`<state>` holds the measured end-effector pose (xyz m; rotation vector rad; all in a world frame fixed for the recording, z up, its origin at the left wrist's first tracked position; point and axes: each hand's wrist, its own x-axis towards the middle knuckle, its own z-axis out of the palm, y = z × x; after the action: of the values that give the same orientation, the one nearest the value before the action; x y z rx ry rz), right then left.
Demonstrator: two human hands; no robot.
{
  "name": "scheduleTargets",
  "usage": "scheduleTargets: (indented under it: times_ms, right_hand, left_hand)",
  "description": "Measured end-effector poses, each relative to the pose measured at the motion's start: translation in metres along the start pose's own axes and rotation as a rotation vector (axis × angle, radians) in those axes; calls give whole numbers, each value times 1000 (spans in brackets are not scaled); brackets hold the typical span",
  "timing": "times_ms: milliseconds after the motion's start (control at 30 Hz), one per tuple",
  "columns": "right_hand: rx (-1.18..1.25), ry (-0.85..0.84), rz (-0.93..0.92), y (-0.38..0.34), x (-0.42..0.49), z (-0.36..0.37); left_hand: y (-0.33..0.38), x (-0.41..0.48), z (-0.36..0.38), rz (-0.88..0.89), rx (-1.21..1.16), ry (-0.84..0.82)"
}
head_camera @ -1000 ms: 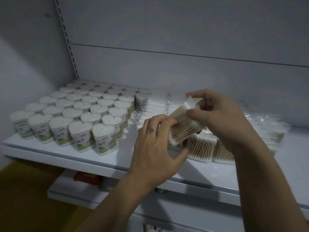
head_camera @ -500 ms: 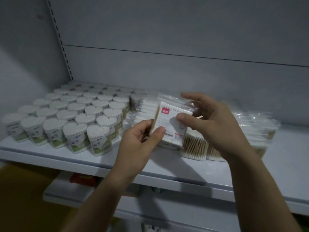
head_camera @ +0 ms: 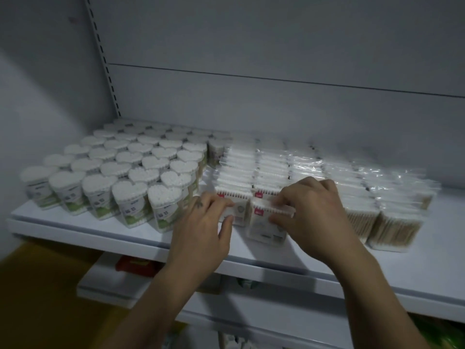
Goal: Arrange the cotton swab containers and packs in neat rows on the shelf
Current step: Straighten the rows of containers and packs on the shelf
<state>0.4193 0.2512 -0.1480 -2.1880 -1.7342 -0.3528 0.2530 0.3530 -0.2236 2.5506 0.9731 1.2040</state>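
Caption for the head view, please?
Left hand holds the left front pack, right hand the right front pack, beside heart-shaped containers on the white shelf.

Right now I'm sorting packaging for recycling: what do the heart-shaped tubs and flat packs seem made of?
Heart-shaped tubs: probably clear rigid plastic; white swab tips show through the lids. Flat packs: thin glossy plastic film, judging by crinkled highlights; the tan sticks inside look wooden.

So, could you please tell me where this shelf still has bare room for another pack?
Bare shelf runs along the front edge, ahead of the tubs, and at the right end beyond the packs. Crowded: tubs and packs fill back to the wall; left hand and right hand grip packs mid-front.
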Motion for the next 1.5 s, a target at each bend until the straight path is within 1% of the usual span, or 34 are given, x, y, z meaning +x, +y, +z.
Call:
scheduleTargets:
  times_ms: [167, 267, 433, 600, 800, 933, 1200, 1300, 1500]
  right_hand:
    - [-104, 117, 37, 1, 9, 23]
    - [-131, 147, 54, -1, 14, 31]
    - [-155, 104, 132, -7, 15, 32]
    - [-203, 80, 205, -13, 20, 31]
    - [-291, 8, 219, -27, 22, 26]
    - [-253, 21, 220, -29, 11, 16]
    - [-182, 109, 240, 10, -16, -14]
    - [-195, 80, 234, 33, -20, -19]
    - [-223, -22, 100, 58, -10, -19]
  left_hand:
    - [-3, -1, 15, -4, -23, -57]
    - [-4, -2, 16, -5, -64, -80]
    - [-9, -3, 14, 21, -114, -145]
    - [-12, 2, 9, 66, -157, -124]
    - [-9, 5, 5, 129, -202, -128]
    - [-8, 3, 0, 131, -218, -116]
    - [6, 6, 1, 164, -192, -90]
    - [24, 9, 8, 151, -178, -98]
    - [60, 15, 23, 116, -100, -168]
